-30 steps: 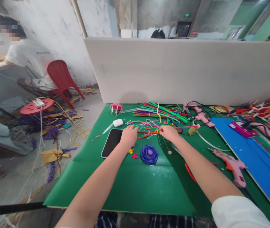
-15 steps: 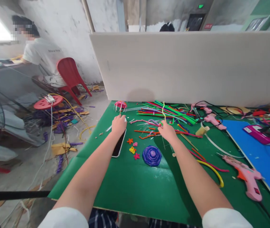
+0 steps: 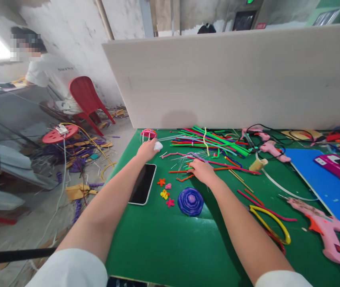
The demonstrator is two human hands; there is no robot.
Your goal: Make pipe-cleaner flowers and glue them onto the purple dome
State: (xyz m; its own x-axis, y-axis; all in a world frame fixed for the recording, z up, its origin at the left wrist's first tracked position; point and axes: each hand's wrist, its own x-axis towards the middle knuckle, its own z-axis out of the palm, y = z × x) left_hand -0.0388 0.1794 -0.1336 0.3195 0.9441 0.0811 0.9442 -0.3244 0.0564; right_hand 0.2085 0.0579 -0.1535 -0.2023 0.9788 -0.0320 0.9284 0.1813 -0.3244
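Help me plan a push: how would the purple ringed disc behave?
The purple ringed disc looks broad and low on the green tabletop, so it would likely slide, not tip. Its wound-looking build suggests it is probably light and may flex slightly.

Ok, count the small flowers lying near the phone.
4: the orange flower nearest the phone; the pale pink flower to its right; the yellow flower below these; the deep pink flower nearest the purple disc. Another may hide under the yellow one.
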